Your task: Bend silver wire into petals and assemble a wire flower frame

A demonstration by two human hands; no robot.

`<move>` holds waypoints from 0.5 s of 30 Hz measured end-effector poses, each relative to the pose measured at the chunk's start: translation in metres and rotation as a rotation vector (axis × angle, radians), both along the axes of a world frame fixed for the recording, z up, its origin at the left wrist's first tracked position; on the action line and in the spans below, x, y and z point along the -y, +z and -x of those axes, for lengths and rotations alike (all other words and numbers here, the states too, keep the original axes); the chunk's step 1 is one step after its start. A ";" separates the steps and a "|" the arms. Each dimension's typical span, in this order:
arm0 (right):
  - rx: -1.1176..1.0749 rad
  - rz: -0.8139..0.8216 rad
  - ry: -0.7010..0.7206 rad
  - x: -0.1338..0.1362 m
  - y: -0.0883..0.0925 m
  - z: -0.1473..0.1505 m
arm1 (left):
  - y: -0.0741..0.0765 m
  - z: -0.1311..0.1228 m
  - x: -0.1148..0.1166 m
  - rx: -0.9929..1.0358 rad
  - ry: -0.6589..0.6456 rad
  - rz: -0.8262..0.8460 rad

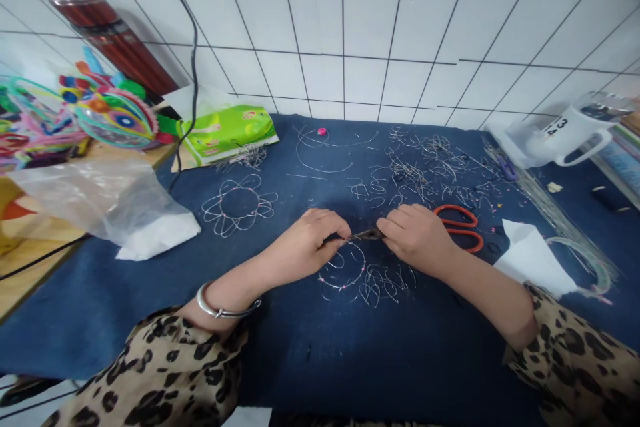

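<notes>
My left hand (320, 237) is closed, pinching a thin wire ring (364, 272) strung with small pink beads, just above the dark blue cloth. In my right hand (417, 237) is a dark metal tool that looks like pliers (371, 234); its jaws point left and meet the wire by my left fingertips. My fist hides the tool's handles. Red-handled scissors (466, 240) show behind my right hand, their blades hidden. Below the ring lies a tangle of curled wire pieces (383, 283). A flower-shaped wire ring with pink beads (239, 203) rests to the left.
Wire scraps (420, 167) litter the back right, near long straight wires (565, 210) and a white measuring jug (565, 140). A pink bead-like piece (322, 131) lies at the back. Leftward are a green packet (230, 133), a plastic bag (110, 203), a red flask (115, 40) and a hanging cable (194, 60).
</notes>
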State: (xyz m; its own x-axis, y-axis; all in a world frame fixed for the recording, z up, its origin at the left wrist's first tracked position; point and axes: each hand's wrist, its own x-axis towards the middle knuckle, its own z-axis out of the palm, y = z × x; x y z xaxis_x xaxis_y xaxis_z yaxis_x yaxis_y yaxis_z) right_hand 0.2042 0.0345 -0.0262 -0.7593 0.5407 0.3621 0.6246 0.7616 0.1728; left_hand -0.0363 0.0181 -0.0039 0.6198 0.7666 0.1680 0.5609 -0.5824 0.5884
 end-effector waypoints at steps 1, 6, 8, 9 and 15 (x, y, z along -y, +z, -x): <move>0.006 -0.019 0.007 0.000 0.001 0.000 | 0.000 0.000 0.000 0.010 0.017 0.016; -0.020 -0.041 0.029 -0.002 0.003 -0.002 | -0.001 -0.003 0.000 0.059 0.069 0.089; -0.038 -0.035 0.028 -0.002 0.002 -0.002 | -0.002 -0.004 0.001 0.071 0.065 0.089; -0.043 -0.030 0.027 -0.002 0.002 -0.002 | -0.003 -0.005 0.001 0.079 0.064 0.092; -0.029 -0.040 0.009 -0.004 0.002 -0.003 | -0.004 -0.004 0.001 0.154 0.054 0.197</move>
